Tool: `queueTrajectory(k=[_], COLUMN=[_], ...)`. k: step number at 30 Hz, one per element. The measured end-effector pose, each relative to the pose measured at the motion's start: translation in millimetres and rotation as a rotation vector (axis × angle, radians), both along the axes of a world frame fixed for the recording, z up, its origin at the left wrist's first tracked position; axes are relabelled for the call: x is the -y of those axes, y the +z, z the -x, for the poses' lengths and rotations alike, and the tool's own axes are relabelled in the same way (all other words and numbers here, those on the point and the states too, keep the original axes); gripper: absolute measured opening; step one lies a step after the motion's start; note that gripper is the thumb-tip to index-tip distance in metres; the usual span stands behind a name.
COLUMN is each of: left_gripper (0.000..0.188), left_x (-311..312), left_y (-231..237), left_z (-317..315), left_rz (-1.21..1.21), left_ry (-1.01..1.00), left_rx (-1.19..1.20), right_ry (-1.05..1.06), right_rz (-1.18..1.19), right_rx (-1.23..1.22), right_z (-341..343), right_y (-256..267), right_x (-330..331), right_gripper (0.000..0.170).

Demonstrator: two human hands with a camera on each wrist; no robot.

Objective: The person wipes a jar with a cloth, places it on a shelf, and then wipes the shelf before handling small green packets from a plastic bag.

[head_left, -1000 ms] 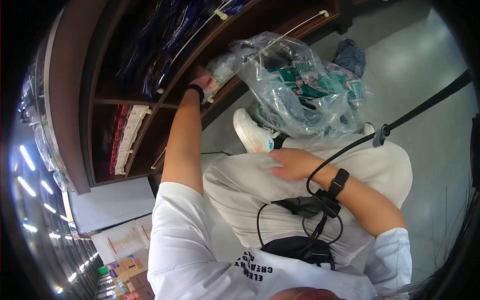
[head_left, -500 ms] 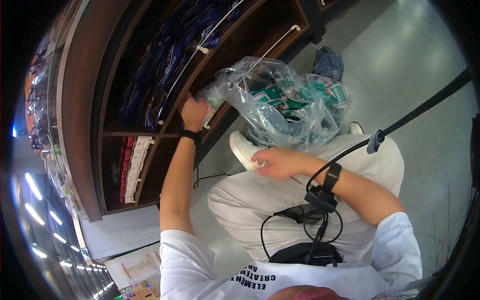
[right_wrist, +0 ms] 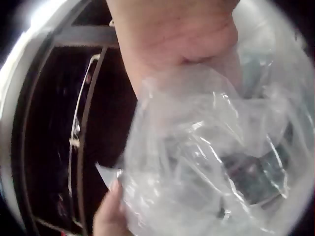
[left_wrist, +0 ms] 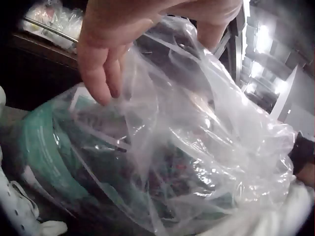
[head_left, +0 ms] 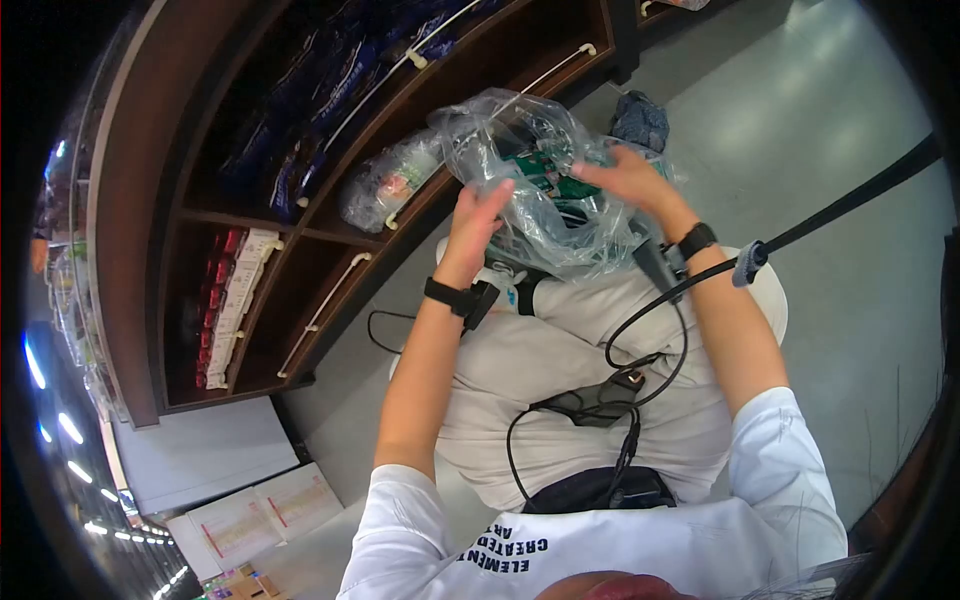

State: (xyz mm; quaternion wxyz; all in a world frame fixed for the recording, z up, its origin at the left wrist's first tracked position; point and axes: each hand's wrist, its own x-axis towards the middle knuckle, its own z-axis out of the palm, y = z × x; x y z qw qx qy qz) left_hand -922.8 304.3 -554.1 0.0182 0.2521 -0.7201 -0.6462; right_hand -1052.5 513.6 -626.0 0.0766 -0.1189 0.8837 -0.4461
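A large clear plastic bag [head_left: 560, 235] holding green packets [head_left: 535, 170] lies in front of the person's shoes. At its left edge, the left hand [head_left: 475, 230] holds the loose film; in the left wrist view the fingers of this hand [left_wrist: 118, 44] hang over the film. The right hand [head_left: 640, 190] is at the bag's far right side, thumb and fingers spread. In the right wrist view film covers the fingers of the right hand [right_wrist: 182, 54]. A clear packet with pale and red contents [head_left: 395, 185] lies in the low shelf compartment.
Dark wooden shelving [head_left: 325, 215] with thin front rails runs along the left, holding blue packets [head_left: 335, 90] and red-and-white boxes [head_left: 235, 305]. A dark grey bundle [head_left: 640, 122] lies beyond the bag. A black cable [head_left: 840, 205] crosses from the right.
My left hand has left the packet at the low shelf and moved right to the bag. My right hand has moved forward from above the legs to the bag.
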Motion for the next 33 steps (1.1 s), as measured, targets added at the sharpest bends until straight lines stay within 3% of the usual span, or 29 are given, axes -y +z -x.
queueTrajectory(k=[3,4,5,7,8,10,11,13,15,19,21,23,24,25,27,29,31,33], left_gripper=[0.045,0.034,0.034,0.029,0.029,0.024,0.021,0.024,0.023,0.019,0.019,0.016,0.014,0.013,0.013,0.013,0.016,0.018], left_x=[7,8,13,23,31,35,35,34,38,56,67,75,72,68,58,51,46,40], left_y=[-24,-31,-36,-42,-42,-27,-19,-4,13,29,26,15,13,12,11,12,28,43], left_z=[3,3,2,-2,-2,-7,-9,-20,-33,-55,-63,-59,-52,-48,-48,-44,-61,-86], left_rz=[0.054,0.087,0.075,0.013,-0.154,-0.183,-0.198,-0.237,-0.265,-0.357,-0.329,-0.368,-0.335,-0.302,-0.273,-0.213,-0.188,-0.239], left_ry=[-0.070,0.037,0.042,0.123,0.167,0.215,0.257,0.299,0.276,0.377,0.418,0.451,0.473,0.495,0.488,0.441,0.389,0.316], left_rx=[-0.126,-0.148,-0.147,-0.060,-0.066,-0.181,-0.297,-0.370,-0.636,-0.734,-0.764,-0.770,-0.683,-0.597,-0.567,-0.498,-0.582,-0.722], right_ry=[0.201,0.148,0.152,0.119,0.124,0.115,0.124,0.193,0.280,0.465,0.524,0.696,0.633,0.641,0.690,0.763,0.689,0.740], right_rz=[-0.201,-0.108,-0.120,-0.043,-0.057,0.358,0.349,0.719,0.814,0.954,0.907,0.397,0.241,0.234,-0.243,-0.113,0.338,0.383], right_rx=[0.108,0.049,0.049,0.202,0.205,0.276,0.278,0.436,0.488,0.564,0.618,0.558,0.599,0.598,0.172,0.221,0.511,0.416], right_z=[-25,-25,-19,-9,-7,-5,-4,-7,-7,-8,-3,1,0,2,3,-2,-17,-24], right_y=[25,6,2,-2,-4,3,11,56,80,93,90,87,81,68,48,46,75,83], right_x=[3,3,1,-4,-6,-6,-8,-17,-35,-53,-56,-55,-54,-54,-46,-40,-36,-56], right_gripper=[0.055,0.043,0.043,0.031,0.031,0.016,0.016,0.003,0.006,0.014,0.012,0.008,0.003,0.003,0.006,0.010,0.011,0.008])
